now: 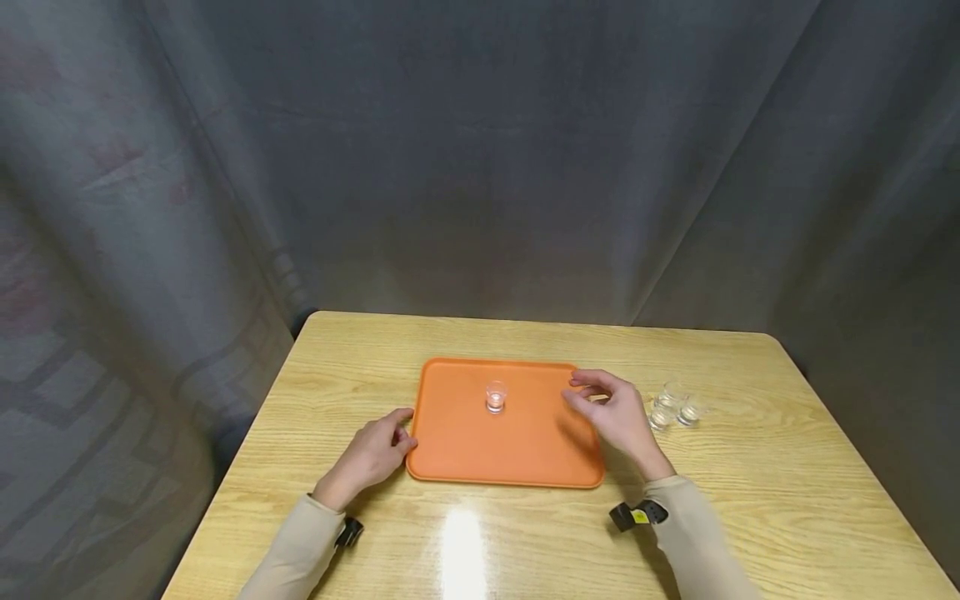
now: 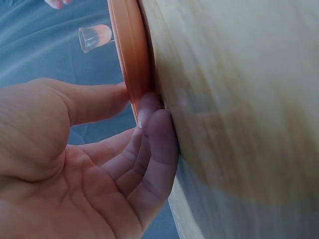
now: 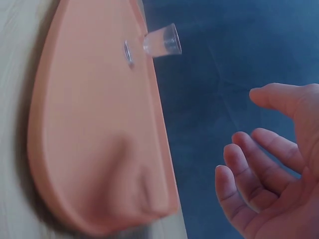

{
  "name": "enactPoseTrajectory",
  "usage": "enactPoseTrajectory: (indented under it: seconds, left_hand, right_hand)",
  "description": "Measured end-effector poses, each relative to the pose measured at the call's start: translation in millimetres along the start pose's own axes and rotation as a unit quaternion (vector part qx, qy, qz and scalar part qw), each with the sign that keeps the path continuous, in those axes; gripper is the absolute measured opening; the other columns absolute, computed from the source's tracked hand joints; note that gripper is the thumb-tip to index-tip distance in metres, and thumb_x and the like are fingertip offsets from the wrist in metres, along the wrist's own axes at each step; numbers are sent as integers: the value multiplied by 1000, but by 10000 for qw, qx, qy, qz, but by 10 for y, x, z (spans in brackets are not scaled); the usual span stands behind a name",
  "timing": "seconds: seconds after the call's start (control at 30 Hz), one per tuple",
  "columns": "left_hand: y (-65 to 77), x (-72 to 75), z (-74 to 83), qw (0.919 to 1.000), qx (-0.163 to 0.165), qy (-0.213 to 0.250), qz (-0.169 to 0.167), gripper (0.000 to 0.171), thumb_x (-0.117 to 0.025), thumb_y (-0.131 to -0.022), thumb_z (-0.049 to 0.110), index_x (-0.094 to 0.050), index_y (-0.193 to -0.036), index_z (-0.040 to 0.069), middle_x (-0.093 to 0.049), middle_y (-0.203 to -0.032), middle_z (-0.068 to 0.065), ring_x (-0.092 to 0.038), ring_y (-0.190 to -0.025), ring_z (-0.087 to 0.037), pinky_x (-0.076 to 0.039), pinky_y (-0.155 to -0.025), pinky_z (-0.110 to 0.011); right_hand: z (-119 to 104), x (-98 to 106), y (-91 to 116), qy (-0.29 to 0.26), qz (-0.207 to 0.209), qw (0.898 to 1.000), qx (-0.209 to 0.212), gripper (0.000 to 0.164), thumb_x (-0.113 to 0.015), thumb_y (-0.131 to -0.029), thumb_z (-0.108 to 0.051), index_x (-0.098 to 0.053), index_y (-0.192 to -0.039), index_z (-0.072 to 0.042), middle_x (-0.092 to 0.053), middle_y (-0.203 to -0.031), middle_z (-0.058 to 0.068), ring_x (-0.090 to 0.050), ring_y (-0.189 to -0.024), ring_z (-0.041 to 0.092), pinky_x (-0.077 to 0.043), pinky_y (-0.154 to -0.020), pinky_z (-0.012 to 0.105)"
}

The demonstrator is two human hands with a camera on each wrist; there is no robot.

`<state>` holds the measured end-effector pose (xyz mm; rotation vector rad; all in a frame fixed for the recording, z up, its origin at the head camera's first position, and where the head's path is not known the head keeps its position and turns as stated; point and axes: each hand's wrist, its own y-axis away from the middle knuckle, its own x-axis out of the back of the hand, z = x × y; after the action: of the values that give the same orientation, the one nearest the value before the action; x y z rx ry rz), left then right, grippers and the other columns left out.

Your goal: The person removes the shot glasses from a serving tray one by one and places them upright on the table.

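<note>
An orange tray [image 1: 517, 454] lies on the wooden table, with one small clear shot glass [image 1: 496, 398] upright on it, left of its middle toward the far side. At the tray's left edge, my left hand [image 1: 372, 452] grips the rim; in the left wrist view the thumb [image 2: 102, 102] presses one side of it and curled fingers touch the other. Over the tray's right part hovers my right hand [image 1: 617, 414], its fingers [image 3: 256, 181] loosely bent and apart from the thumb, with nothing between them. The right wrist view also shows the shot glass [image 3: 163, 42], beyond that hand's reach.
A cluster of clear shot glasses [image 1: 688, 412] stands close together on the table just right of my right hand. The table [image 1: 780, 467] extends beyond the tray on all sides. A dark grey curtain [image 1: 480, 183] hangs behind it.
</note>
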<state>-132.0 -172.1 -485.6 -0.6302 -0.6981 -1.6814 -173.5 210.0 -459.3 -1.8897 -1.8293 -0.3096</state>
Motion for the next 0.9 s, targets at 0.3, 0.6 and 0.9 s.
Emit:
enactPoseTrajectory:
  seconds: [0.3,0.6,0.9]
  left_hand:
    - [0,14,1,10000,-32,53,-10,51,-69,-102,9,-55,-149,-4,-63,-84,3,-52,-71,-12,-43,-69,-27]
    - [-1,10,1,10000,-1,9,-11,51,-70,-102,9,-55,-149,-4,-62,-84,3,-53,-72,-12,-43,-70,-27]
    - [-3,1,30,9999,14,-103,45,51,-71,-100,10,-58,-147,-3,-63,-84,5,-53,-71,-10,-45,-73,-29]
  right_hand:
    - [-89,-239,-83,-151,-243,9994,-193,37,-84,-92,-15,-76,-125,0,-79,-116,15,-73,-98,18,-56,-83,20]
    - [-179,-426,-139,-281,-399,9987,-132,38,-85,-91,-13,-75,-125,1,-79,-117,15,-75,-101,26,-57,-82,23]
    - [-207,-609,-162,-466,-565,9973,-9,39,-86,-89,-13,-76,-124,2,-79,-116,15,-76,-98,28,-59,-78,24]
